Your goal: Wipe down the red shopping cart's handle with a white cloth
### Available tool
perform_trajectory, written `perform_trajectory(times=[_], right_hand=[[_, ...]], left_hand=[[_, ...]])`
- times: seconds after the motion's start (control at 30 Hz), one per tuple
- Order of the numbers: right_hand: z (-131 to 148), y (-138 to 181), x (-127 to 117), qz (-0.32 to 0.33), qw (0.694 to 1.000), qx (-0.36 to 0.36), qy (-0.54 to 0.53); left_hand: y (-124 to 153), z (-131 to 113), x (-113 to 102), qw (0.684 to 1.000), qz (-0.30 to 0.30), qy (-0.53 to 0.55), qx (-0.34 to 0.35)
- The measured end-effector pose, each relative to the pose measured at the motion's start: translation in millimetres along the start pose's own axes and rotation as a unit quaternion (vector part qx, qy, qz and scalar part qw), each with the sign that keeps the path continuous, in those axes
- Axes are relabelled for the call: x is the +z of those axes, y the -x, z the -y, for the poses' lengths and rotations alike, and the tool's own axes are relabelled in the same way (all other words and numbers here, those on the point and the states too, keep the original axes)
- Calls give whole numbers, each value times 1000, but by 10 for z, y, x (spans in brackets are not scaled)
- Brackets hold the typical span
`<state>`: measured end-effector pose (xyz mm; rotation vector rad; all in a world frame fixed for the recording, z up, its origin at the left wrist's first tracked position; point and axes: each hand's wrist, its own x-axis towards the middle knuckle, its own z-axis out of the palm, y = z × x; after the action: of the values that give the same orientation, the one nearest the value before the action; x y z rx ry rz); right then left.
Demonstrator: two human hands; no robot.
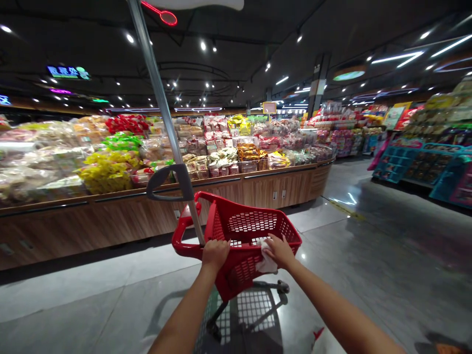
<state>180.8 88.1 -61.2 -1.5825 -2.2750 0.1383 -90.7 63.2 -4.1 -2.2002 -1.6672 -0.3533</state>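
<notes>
A red plastic shopping cart with perforated basket walls stands in front of me, its basket pointing right. My left hand is closed around the cart's near rim, close to the handle end. Farther right along that rim, my right hand presses a crumpled white cloth against the side, with part of it hanging down outside. Rising from beside my left hand is a tall metal pole with a dark grey loop on it. The inside of the basket shows only its red grid walls and floor.
Behind the cart runs a long wood-panelled display counter heaped with bagged goods. Blue display racks stand across the aisle at right. Grey tiled floor stretches around the cart. A white and red object shows at the bottom edge.
</notes>
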Motion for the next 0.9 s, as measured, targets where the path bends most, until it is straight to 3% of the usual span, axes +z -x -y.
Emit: perform_trajectory(times=[0.1,0.23,0.3,0.37,0.43,0.53,0.63,0.7,0.8,0.9], right_hand=[[128,11,42,-14,999,-20,-36],[743,-161,145,-41,988,-109,-105],[1016,-256,176,-45,984,-122,-120],[1121,-309,169,-26,986,-115,-114],[1011,-303,125,9,991,-100,-89],[534,-186,36,44,996,-60,-44],[8,-21,-29,31,999,-13,-1],[-166,47,-41,13,1000,4,14],[2,20,8,-5,1000,-19,-13],[564,-143,123,-36,995,-76,-60]], left_hand=[[-26,-61,22,1000,-6,21,-23],[-49,-102,19,999,-10,39,-35],[-45,-87,8,999,-8,33,-26],[-31,-57,2,1000,-9,22,-9],[-15,-21,11,1000,-15,12,2],[0,20,54,999,-32,7,3],[-7,28,106,998,-56,7,0],[-27,16,132,998,-68,12,-3],[-66,-8,162,996,-87,29,-15],[-95,-5,182,995,-89,35,-17]])
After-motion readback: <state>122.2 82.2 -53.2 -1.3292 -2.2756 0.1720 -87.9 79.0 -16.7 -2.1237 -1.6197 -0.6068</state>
